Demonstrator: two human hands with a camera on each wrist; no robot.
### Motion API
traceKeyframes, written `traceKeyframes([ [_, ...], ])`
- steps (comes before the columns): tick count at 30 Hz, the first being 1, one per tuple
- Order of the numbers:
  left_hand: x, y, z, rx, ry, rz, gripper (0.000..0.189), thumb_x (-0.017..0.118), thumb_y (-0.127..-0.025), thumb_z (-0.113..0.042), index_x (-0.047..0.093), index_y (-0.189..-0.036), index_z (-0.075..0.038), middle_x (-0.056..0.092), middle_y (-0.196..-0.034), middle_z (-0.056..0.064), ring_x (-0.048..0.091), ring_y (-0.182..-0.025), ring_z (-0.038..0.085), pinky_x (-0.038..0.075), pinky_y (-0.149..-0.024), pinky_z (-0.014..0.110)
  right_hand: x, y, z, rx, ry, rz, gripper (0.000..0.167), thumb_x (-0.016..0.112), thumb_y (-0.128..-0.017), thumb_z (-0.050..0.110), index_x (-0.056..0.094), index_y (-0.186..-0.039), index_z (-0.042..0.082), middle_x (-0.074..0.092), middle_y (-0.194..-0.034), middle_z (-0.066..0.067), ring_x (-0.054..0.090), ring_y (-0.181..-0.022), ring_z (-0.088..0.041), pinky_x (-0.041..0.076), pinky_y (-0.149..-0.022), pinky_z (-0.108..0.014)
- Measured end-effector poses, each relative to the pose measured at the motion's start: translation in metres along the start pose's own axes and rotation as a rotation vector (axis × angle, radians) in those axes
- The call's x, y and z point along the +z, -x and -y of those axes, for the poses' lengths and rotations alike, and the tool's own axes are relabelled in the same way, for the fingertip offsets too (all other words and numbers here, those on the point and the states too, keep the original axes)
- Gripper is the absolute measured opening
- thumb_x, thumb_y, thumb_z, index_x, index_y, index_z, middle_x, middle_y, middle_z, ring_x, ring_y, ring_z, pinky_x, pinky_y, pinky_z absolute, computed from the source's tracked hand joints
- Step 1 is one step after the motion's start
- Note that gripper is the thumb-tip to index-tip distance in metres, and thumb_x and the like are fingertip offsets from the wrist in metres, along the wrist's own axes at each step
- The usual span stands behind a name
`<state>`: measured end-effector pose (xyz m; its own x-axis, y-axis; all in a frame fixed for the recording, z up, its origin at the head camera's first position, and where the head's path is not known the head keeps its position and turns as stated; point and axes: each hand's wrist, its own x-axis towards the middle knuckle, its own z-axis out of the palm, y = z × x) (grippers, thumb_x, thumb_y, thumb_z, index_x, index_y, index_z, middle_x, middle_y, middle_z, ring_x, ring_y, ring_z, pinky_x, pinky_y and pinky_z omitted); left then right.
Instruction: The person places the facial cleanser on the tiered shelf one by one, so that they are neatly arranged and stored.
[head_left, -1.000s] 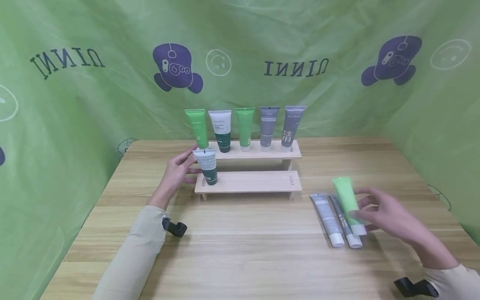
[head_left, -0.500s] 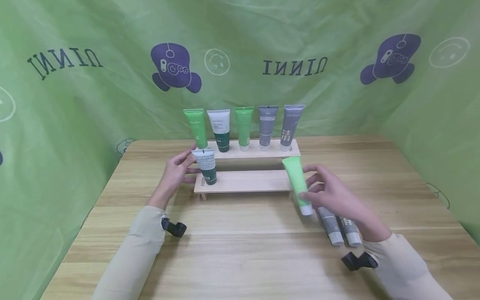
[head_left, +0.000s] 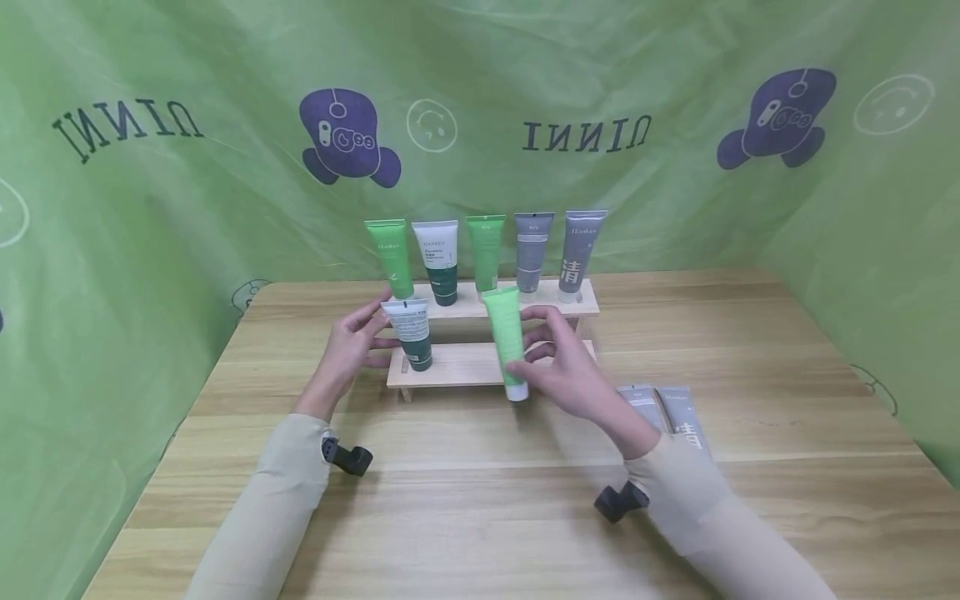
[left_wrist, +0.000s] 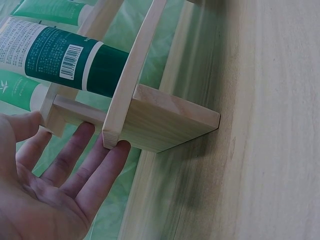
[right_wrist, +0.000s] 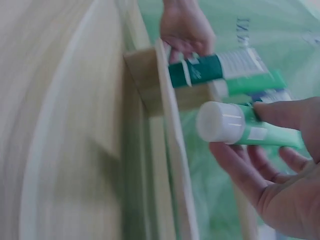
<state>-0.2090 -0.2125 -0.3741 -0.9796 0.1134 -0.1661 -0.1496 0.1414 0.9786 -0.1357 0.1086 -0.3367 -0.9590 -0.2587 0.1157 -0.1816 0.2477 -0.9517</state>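
My right hand pinches a light green squeeze tube between thumb and fingers, white cap downward, in front of the two-tier wooden rack. In the right wrist view the tube's white cap points towards the lower shelf. The fingertips of my left hand touch the left end of the rack, with the fingers fairly straight. Beside them a white and dark green tube stands cap down on the lower shelf; its barcode shows in the left wrist view.
Several tubes, among them a grey one and a white and green one, stand in a row on the upper shelf. Two grey tubes lie on the wooden table, partly behind the right forearm. A printed green cloth hangs behind.
My right hand has carried the light green tube leftward from above the lying grey tubes to the front of the lower shelf. The left hand has stayed at the rack's end.
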Motion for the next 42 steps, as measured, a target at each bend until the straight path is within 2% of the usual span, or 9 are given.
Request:
traceKeyframes([
  [8,0.001,-0.001,0.001,-0.003,0.006,-0.001,0.05,0.052,-0.106,-0.034,0.04,-0.155,-0.029,0.053,-0.142,0.022,0.071,-0.099,0.026,0.061,-0.082,0.047,0.038,-0.019,-0.011,-0.097,-0.017,-0.103,0.066,0.074,-0.084,-0.008,0.04,-0.138,0.007,0.063,-0.106,-0.017,0.065,-0.093,-0.028,0.056,-0.087,-0.04],
  [15,0.001,0.0,0.0,-0.001,-0.013,-0.005,0.052,0.053,-0.105,-0.038,0.04,-0.155,-0.03,0.052,-0.144,0.021,0.07,-0.101,0.026,0.06,-0.084,0.049,0.06,-0.031,-0.021,-0.146,-0.078,-0.186,0.065,0.073,-0.086,-0.009,0.04,-0.138,0.01,0.059,-0.11,-0.015,0.063,-0.099,-0.028,0.062,-0.08,-0.032],
  [20,0.0,-0.001,0.0,0.002,-0.013,-0.007,0.052,0.053,-0.105,-0.037,0.04,-0.155,-0.031,0.054,-0.142,0.021,0.071,-0.099,0.025,0.06,-0.084,0.049,0.073,-0.037,-0.023,-0.171,-0.122,-0.227,0.063,0.073,-0.086,-0.01,0.039,-0.136,0.008,0.057,-0.112,-0.016,0.062,-0.101,-0.031,0.061,-0.083,-0.03],
  [33,0.001,-0.001,-0.001,0.004,0.001,-0.007,0.052,0.053,-0.105,-0.035,0.039,-0.155,-0.027,0.054,-0.142,0.021,0.071,-0.099,0.026,0.06,-0.084,0.051,0.091,-0.039,-0.028,-0.226,-0.05,-0.266,0.06,0.071,-0.085,-0.012,0.038,-0.133,0.004,0.054,-0.111,-0.015,0.06,-0.1,-0.026,0.059,-0.085,-0.025],
  [42,0.002,0.0,-0.001,0.006,0.016,-0.02,0.053,0.053,-0.106,-0.034,0.039,-0.155,-0.024,0.054,-0.14,0.022,0.072,-0.095,0.025,0.061,-0.081,0.05,0.097,-0.04,-0.029,-0.238,-0.009,-0.266,0.058,0.071,-0.086,-0.012,0.039,-0.131,0.005,0.055,-0.109,-0.014,0.061,-0.099,-0.025,0.06,-0.085,-0.028],
])
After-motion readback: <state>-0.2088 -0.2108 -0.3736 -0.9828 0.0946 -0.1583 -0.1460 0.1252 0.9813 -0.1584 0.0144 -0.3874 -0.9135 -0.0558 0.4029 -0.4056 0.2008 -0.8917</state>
